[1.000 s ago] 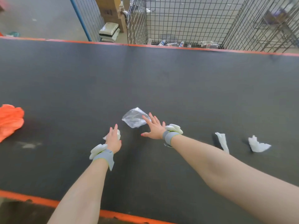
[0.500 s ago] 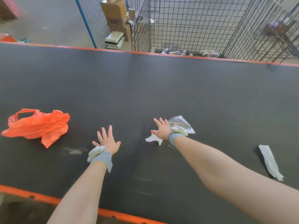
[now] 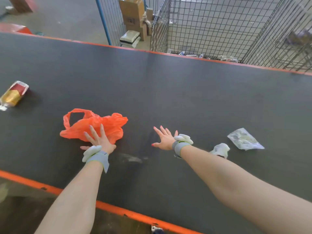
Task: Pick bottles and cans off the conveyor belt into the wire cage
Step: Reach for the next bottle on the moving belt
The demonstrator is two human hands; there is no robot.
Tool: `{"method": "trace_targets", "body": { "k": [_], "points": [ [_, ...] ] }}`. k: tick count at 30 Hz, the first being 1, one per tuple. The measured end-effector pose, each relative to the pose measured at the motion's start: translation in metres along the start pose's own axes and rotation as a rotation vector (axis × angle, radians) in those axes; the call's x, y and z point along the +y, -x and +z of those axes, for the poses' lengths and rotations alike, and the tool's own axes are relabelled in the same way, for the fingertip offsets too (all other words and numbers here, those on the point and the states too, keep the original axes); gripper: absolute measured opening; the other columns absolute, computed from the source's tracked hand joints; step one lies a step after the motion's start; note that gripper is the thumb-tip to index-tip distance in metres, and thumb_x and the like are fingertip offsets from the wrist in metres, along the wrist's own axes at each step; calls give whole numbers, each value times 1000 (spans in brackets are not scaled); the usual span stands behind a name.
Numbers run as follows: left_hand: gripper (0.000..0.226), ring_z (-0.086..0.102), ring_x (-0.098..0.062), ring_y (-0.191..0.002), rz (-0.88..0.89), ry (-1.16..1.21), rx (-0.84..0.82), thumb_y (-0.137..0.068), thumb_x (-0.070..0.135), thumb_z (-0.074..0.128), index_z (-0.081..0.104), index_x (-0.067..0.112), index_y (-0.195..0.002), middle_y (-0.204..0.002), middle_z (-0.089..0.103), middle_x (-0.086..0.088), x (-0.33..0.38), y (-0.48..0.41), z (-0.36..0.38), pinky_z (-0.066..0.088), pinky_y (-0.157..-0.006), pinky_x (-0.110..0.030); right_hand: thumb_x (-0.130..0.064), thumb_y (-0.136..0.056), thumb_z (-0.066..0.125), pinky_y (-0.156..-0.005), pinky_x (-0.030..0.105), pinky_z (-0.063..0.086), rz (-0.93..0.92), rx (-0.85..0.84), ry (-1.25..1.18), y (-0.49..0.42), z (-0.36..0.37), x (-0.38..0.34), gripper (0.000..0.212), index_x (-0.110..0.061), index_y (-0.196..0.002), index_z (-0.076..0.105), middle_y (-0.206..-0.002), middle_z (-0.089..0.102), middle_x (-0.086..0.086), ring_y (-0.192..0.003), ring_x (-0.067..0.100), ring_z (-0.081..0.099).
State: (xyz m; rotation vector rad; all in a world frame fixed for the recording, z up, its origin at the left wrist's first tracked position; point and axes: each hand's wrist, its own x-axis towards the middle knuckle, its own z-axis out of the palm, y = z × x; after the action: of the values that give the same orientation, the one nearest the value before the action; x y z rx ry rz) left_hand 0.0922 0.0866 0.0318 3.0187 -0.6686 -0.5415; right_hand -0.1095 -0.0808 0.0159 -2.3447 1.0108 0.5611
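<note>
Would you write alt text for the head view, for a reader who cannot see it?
A person reaches over a dark conveyor belt, both hands open: the left hand over an orange bag, the right hand over bare belt. A red-and-gold can lies far left, a clear wrapper and white scrap to the right; a wire cage stands beyond.

A crumpled orange plastic bag (image 3: 112, 123) lies well apart from a white paper wad (image 3: 220, 149) and a clear plastic wrapper (image 3: 243, 139), themselves near each other. Cardboard boxes (image 3: 131, 16) stand on the floor (image 3: 67, 14) behind stacked white packs (image 3: 130, 37).
</note>
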Motion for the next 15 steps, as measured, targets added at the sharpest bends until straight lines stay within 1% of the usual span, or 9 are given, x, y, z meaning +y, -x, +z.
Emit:
{"method": "trace_targets", "body": {
  "k": [1,3,5,7,9,10,11,13,15],
  "points": [
    [115,-21,-38,-143,23,25,-31,-75,40,76,-11,35,-150,-154,-30,-6,1,-4,0,8,-114,-63,-57,-91,49,-114,61,-6,-3,9,-35,1,-1,-1,82,-43,-151,-5,-161,-10,-7,-150,19,-6],
    [114,-17,-42,-143,93,46,-180,-76,45,73,-14,36,-149,-155,-28,-7,5,-11,10,3,-118,-54,-56,-90,52,-114,61,-4,-27,19,-83,2,-1,-4,84,-45,-150,-6,-161,-12,-9,-150,18,-6],
    [105,-15,-37,-145,233,-47,-354,-80,53,65,-10,33,-151,-158,-19,-7,15,-9,28,-2,-119,-49,-52,-91,54,-116,61,-1,-83,29,-104,2,2,-10,85,-45,-150,-6,-161,-13,-10,-149,18,-7],
    [99,-17,-28,-146,399,-128,-468,-83,54,60,-6,26,-152,-159,-13,-6,28,1,47,-6,-120,-44,-41,-96,50,-118,57,1,-168,32,-99,2,5,-18,78,-41,-152,-4,-161,-11,-10,-149,16,-7],
    [97,-15,-24,-147,502,-116,-506,-84,49,61,-3,24,-153,-160,-9,-3,40,14,56,-3,-121,-41,-28,-99,42,-120,51,1,-240,39,-78,1,6,-26,69,-39,-152,-1,-161,-9,-9,-149,14,-8],
    [96,-9,-24,-148,545,-73,-521,-84,44,64,1,23,-153,-160,-2,-2,45,19,55,1,-121,-39,-26,-99,39,-119,49,1,-252,42,-67,0,8,-28,68,-39,-152,0,-161,-9,-9,-149,14,-8],
    [93,1,-23,-148,587,5,-519,-83,38,67,8,21,-153,-158,9,1,50,22,54,8,-121,-37,-28,-100,38,-119,49,1,-246,40,-56,0,10,-27,66,-39,-152,1,-161,-10,-8,-149,14,-9],
    [83,21,-20,-145,645,184,-498,-81,27,71,25,16,-150,-154,27,-1,54,24,49,21,-117,-30,-40,-101,36,-119,52,1,-175,8,-7,0,17,-19,61,-40,-152,4,-161,-11,-8,-149,16,-11],
    [72,30,-16,-141,650,293,-451,-84,21,69,35,16,-147,-150,35,0,54,24,39,22,-115,-25,-48,-99,36,-117,57,1,-54,-50,79,2,26,-2,62,-38,-153,7,-161,-12,-6,-149,20,-11]
  ]
}}
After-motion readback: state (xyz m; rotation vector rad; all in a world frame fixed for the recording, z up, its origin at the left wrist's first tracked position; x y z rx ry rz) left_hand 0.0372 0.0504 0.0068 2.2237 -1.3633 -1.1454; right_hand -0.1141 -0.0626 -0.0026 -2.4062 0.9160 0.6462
